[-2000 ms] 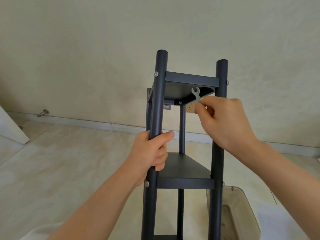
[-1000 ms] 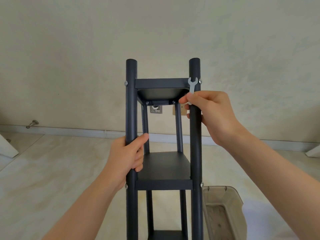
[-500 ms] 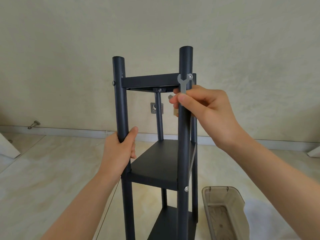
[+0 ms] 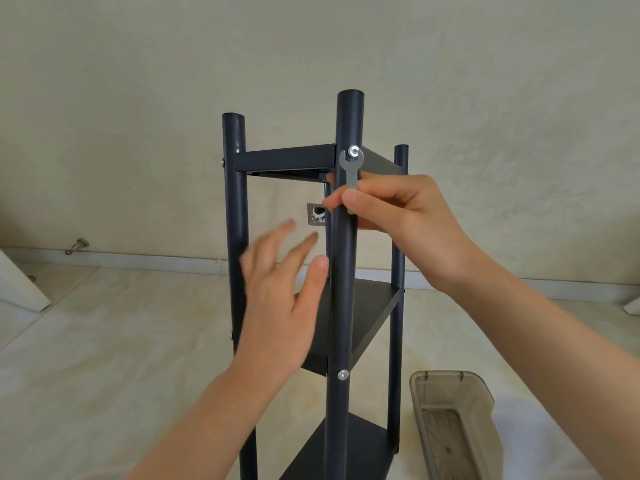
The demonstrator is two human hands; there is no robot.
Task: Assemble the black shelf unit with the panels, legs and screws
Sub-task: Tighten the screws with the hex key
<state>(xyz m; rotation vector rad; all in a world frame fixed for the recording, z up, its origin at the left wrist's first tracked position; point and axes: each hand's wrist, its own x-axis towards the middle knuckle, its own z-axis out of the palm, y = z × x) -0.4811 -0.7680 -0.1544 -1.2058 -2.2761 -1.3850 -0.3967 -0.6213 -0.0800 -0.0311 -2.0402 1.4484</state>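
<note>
Black metal shelf unit point(image 4: 394, 341), round tubular legs and flat square panels, is seen standing upright on a pale tiled floor point(image 4: 104, 358), centre of view, close to a cream wall. Three panels are fitted: top panel point(image 4: 287, 160), middle panel point(image 4: 372, 317), bottom panel point(image 4: 349, 452).

Right hand point(image 4: 398, 209): a small flat silver open-ended wrench point(image 4: 350, 174) is pinched between thumb and forefinger. The wrench is held upright against the nearest leg point(image 4: 341, 271), its open head set under and around the silver screw point(image 4: 354, 151) at the top panel's corner. A second silver screw point(image 4: 343, 374) is seen lower on the same leg, at the middle panel.

Left hand point(image 4: 280, 299): fingers are spread and straight, nothing is held. It is blurred, placed between the left leg point(image 4: 235, 209) and the nearest leg; whether the thumb touches the nearest leg cannot be told.

A translucent grey plastic bin point(image 4: 485, 403) is noted on the floor, just right of the unit. A silver wall plate point(image 4: 316, 214) is visible behind the legs; any markings on it are too small to be read.
</note>
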